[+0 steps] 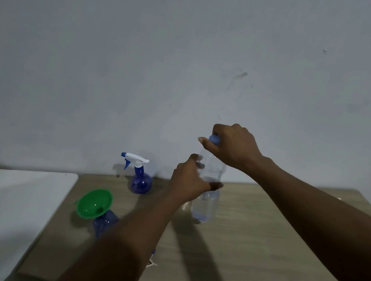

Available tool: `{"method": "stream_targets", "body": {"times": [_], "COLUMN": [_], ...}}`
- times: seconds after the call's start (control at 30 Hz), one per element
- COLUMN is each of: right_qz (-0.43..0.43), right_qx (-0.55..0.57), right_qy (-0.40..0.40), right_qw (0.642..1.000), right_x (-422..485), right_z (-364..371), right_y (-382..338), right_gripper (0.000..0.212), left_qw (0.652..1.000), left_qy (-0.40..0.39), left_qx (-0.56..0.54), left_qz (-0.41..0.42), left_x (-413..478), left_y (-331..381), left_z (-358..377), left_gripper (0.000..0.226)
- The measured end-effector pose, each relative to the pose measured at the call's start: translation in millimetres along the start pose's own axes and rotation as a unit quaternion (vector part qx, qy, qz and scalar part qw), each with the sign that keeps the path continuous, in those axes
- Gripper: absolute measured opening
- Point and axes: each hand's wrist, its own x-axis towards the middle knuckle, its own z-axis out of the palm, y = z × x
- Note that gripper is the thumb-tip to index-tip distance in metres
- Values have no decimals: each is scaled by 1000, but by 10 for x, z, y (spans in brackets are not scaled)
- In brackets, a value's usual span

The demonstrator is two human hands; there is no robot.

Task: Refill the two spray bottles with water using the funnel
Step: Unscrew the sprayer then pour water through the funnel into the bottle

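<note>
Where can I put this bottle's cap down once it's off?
Bare tabletop lies right of the water bottle. The white surface left of the green funnel is bare too. Crowded: between funnelled bottle, trigger spray bottle and left hand.

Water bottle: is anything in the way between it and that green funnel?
Only its own blue cap, on the neck under the right hand, blocks pouring. The table between the water bottle and the funnel shows nothing standing; the trigger spray bottle stands farther back.

Two spray bottles [141, 182] [105, 221], one green funnel [94, 203], one water bottle [205, 206], two hands [189, 182] [234, 145].
</note>
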Motion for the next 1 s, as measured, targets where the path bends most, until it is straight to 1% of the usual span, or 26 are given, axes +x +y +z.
{"method": "stream_targets", "body": {"times": [0.13, 0.37, 0.5, 0.57, 0.67, 0.7, 0.77, 0.87, 0.93, 0.97, 1.0], "right_qz": [-29, -88, -140, -140, -107, -98, -95, -107, -115, -118, -120], "right_qx": [5, 23, 39, 20, -57, -78, -80, -23, 16, 26, 23], "right_qy": [-15, -55, -131, -157, -146, -147, -175, -252, -289, -296, -294], "right_qw": [999, 994, 981, 977, 982, 981, 977, 962, 950, 947, 948], "right_x": [-198, -495, -465, -435, -363, -331, -290, -256, -244, -243, -245], "right_z": [17, 123, -17, -105, -221, -246, -283, -328, -381, -408, -429], "right_y": [-167, -368, -411, -389, -404, -426, -485, -507, -478, -468, -467], "right_gripper": [53, 47, 41, 41, 57, 58, 52, 35, 26, 26, 31], "left_qw": [1000, 999, 997, 996, 995, 995, 995, 995, 993, 993, 994], "left_qy": [-10, -44, -65, -76, -81, -83, -78, -78, -90, -90, -86], "left_qx": [10, 16, 39, 43, 46, 52, 56, 55, 68, 70, 66], "left_qz": [12, 10, 17, 21, 28, 27, 23, 21, 27, 25, 22], "left_x": [-293, -519, -516, -509, -500, -500, -504, -490, -480, -489, -487], "left_y": [-144, -403, -429, -432, -438, -451, -465, -482, -490, -486, -492], "left_z": [-92, -166, -222, -230, -223, -213, -206, -193, -185, -192, -195], "left_gripper": [100, 104, 111, 108, 98, 96, 92, 87, 92, 94, 95]}}
